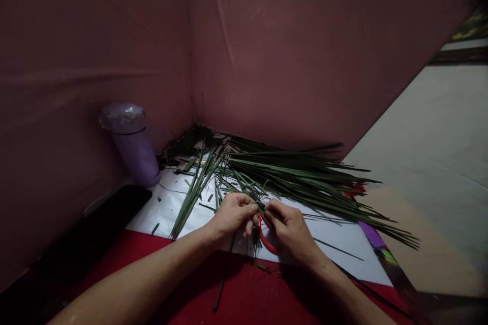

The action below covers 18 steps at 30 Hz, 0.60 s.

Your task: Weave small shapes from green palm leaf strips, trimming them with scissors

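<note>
My left hand (pixel 237 212) is closed, thumb and forefinger pinched on a thin green leaf strip (pixel 261 207). Close beside it, my right hand (pixel 288 223) pinches the same bit of leaf from the other side. A red curved loop (pixel 266 239), which looks like a scissors handle, shows between the hands, against the right fingers; its other parts are hidden. Behind the hands spreads a large bundle of long narrow green leaves (pixel 301 170). To the left lies a smaller bundle of leaf strips (pixel 194 195).
A white sheet (pixel 171 218) with scattered leaf scraps covers part of a red surface (pixel 183 284). A purple tumbler (pixel 137 157) with a plastic-wrapped top stands at the left, near a dark flat object (pixel 110 218). Pinkish walls (pixel 285 61) enclose the back and left.
</note>
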Each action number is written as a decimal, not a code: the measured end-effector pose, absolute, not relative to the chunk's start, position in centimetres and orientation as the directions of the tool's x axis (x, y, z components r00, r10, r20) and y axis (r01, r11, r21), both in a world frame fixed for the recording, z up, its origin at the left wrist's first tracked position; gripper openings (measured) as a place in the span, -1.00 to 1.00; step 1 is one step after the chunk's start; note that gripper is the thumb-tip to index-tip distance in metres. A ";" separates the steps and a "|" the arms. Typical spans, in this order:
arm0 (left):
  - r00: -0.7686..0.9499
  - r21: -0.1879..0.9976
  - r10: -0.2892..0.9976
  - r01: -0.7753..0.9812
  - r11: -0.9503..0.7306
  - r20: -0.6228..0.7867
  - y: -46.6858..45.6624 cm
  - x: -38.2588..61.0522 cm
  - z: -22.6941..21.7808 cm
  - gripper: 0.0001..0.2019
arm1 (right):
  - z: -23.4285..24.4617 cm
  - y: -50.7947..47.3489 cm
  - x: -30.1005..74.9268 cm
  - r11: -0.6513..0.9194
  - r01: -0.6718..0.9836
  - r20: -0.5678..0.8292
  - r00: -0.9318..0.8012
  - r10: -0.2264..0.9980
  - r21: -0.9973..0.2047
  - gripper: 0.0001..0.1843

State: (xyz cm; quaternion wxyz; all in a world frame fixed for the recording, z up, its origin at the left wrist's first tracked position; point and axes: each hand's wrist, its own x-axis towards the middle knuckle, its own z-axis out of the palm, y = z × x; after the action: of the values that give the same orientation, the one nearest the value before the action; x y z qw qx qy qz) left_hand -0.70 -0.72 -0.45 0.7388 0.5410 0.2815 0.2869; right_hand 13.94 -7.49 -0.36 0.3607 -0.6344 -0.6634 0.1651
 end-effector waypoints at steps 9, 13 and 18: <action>0.721 0.956 0.690 -0.149 0.251 -0.068 -0.8 -0.8 -0.3 -0.82 | 0.0 -7.3 14.5 0.131 0.606 0.217 0.070 0.974 -0.784 -0.80; 0.662 0.968 0.741 -0.097 0.231 -0.110 -0.9 -0.9 0.2 -0.87 | 0.3 -7.4 14.2 0.125 0.567 0.196 0.067 0.978 -0.814 -0.79; 0.665 0.967 0.739 -0.105 0.234 -0.107 -1.2 -0.8 0.3 -0.85 | 0.5 -7.3 13.8 0.130 0.427 0.191 0.101 0.976 -0.895 -0.89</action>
State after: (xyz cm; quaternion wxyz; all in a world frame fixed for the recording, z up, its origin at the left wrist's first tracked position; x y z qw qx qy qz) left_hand -0.82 -1.23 0.27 0.7302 0.5472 0.2896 0.2888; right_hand 13.76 -7.27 0.51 0.4549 -0.5863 -0.5986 0.3018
